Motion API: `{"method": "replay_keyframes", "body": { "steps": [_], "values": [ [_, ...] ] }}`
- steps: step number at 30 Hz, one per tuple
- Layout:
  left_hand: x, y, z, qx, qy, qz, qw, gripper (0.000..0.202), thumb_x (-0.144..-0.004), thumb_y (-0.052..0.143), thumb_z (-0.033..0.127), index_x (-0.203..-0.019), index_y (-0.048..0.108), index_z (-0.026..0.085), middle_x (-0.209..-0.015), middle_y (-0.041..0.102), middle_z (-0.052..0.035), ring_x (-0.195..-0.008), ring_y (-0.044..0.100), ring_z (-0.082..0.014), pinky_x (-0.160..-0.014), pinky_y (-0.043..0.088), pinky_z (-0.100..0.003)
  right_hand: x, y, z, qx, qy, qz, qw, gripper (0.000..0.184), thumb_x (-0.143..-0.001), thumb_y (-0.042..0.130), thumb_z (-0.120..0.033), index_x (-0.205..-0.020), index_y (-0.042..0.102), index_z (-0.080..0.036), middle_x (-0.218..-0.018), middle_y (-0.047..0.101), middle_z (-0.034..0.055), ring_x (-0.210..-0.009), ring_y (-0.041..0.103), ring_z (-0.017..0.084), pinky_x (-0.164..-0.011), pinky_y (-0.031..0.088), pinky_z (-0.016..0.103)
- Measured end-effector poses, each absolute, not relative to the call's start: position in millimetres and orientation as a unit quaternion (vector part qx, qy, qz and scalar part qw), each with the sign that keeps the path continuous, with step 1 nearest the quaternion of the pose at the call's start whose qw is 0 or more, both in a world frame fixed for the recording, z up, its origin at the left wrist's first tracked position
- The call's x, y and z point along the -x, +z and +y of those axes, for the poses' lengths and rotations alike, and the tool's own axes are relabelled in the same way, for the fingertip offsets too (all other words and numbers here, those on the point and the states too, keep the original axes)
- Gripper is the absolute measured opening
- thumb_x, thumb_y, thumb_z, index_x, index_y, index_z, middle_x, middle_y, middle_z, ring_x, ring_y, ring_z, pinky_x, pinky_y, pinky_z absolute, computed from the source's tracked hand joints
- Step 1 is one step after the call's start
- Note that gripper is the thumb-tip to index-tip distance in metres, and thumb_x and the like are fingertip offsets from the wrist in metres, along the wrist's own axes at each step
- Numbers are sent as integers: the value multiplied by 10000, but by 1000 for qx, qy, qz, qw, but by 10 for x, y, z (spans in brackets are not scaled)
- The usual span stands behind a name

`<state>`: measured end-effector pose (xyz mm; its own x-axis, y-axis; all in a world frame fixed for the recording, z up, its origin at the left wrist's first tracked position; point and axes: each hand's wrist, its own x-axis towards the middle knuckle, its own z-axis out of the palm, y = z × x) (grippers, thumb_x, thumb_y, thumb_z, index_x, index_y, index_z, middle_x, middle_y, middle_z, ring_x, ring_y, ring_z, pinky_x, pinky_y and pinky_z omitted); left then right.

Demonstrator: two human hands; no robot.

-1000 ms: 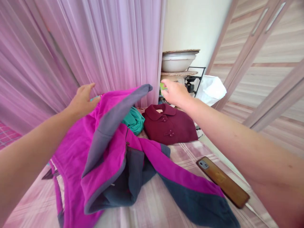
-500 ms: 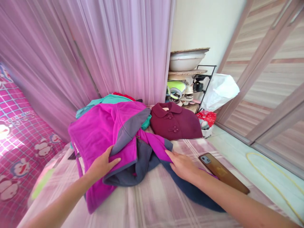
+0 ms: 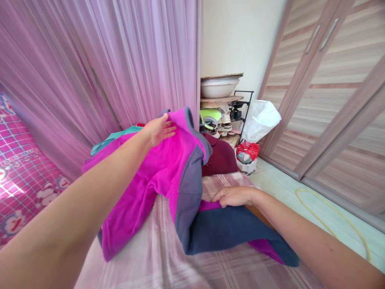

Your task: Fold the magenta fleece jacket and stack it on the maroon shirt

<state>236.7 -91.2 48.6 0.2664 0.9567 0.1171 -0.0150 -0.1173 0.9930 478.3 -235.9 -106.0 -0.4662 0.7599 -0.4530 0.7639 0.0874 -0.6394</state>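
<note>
A magenta fleece jacket (image 3: 168, 168) with grey and navy panels lies across the plaid bed sheet (image 3: 150, 257). My left hand (image 3: 159, 129) grips its upper edge and holds that part lifted above the bed. My right hand (image 3: 233, 196) presses, fingers curled, on the jacket where the magenta meets the navy panel (image 3: 228, 228). A folded maroon coat (image 3: 221, 158) lies behind the jacket, partly hidden by it. A teal garment (image 3: 112, 136) shows at the far left behind my left arm.
A pink sheer curtain (image 3: 120, 60) hangs behind the bed. A shoe rack (image 3: 224, 120) with a white basin (image 3: 218, 86) on top stands by the wall, next to a white bag (image 3: 260, 118) and a red bag (image 3: 248, 150). Wooden wardrobe doors (image 3: 331, 100) fill the right.
My left hand has taken the jacket's edge and raised it up and back. My right hand shifted slightly right on the jacket. The phone is now covered from view.
</note>
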Motion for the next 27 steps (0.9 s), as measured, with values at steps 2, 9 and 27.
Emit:
{"method": "replay_keyframes", "body": {
  "steps": [2,9,27],
  "values": [
    [-2573,347,-889,-615,409,411,535,405,-997,426,423,-1264,545,143,-1408,561,-154,-1100,651,-189,-972,516,-365,-4966,-1146,-2355,-549,-408,730,-9,514,-704,497,-221,-1157,740,-198,-1239,703,28,-1123,649,234,-975,488,317],
    [-1756,-825,-1238,-753,221,536,311,476,-750,630,553,-984,687,142,-1064,724,-118,-1035,660,-294,-942,503,-427,-5513,-1337,-2369,-646,-267,711,-77,392,-833,480,-334,-1086,748,-201,-1058,757,70,-981,675,247,-885,518,355],
    [128,-1648,-2415,-770,35,637,-14,527,-813,362,94,-1210,687,212,-1247,694,-67,-1115,662,-220,-1009,493,-350,-5387,-1376,-2582,-670,-145,718,-119,363,-855,414,-246,-1056,716,-238,-1033,755,59,-968,690,230,-867,518,339]
  ]
}}
